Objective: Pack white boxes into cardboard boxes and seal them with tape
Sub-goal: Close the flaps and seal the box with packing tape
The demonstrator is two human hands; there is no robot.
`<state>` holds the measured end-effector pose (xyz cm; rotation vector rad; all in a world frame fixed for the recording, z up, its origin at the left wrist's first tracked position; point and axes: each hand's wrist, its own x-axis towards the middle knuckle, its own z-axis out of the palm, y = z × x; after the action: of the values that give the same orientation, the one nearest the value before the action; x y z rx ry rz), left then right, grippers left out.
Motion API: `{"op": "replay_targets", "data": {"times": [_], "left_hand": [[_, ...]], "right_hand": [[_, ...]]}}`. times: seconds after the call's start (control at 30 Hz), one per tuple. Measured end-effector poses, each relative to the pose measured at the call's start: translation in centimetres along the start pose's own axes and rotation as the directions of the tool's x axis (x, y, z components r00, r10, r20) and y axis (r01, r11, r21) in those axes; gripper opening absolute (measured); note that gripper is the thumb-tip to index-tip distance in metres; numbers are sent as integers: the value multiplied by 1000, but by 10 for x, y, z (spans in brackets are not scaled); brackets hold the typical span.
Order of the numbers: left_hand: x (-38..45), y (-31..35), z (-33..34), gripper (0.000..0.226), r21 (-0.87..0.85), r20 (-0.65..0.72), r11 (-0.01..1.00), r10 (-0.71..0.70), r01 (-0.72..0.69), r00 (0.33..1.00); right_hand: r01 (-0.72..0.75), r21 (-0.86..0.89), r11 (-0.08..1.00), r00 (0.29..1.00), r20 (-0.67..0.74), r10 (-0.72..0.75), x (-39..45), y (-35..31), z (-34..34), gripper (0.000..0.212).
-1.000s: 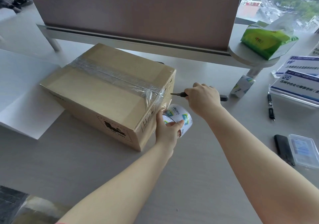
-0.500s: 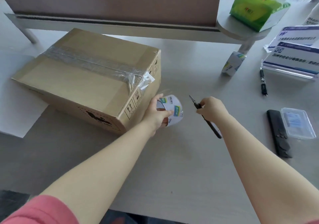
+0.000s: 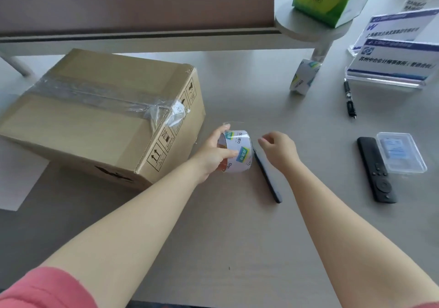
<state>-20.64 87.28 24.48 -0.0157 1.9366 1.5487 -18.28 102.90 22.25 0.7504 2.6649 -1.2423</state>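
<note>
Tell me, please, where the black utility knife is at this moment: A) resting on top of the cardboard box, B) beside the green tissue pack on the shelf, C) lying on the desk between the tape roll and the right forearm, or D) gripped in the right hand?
C: the utility knife lies flat on the desk just right of the tape roll that the left hand holds, while the right hand holds nothing.
</note>
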Motion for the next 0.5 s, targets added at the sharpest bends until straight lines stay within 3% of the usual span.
{"op": "replay_targets", "data": {"times": [0.07, 0.13, 0.27, 0.5], "left_hand": [[1, 14, 1, 65, 31, 34, 999, 14, -15, 999], [2, 29, 2, 63, 26, 69, 999, 24, -26, 997], [5, 60, 4, 63, 102, 130, 991, 67, -80, 989], [23, 105, 11, 74, 163, 139, 973, 144, -166, 980]], "right_hand": [[58, 324, 944, 998, -8, -59, 2, -21, -17, 31], [109, 468, 877, 989, 35, -141, 1, -42, -35, 30], [214, 284, 935, 974, 13, -226, 8, -64, -58, 21], [281, 247, 927, 954, -181, -240, 34, -78, -80, 4]]}}
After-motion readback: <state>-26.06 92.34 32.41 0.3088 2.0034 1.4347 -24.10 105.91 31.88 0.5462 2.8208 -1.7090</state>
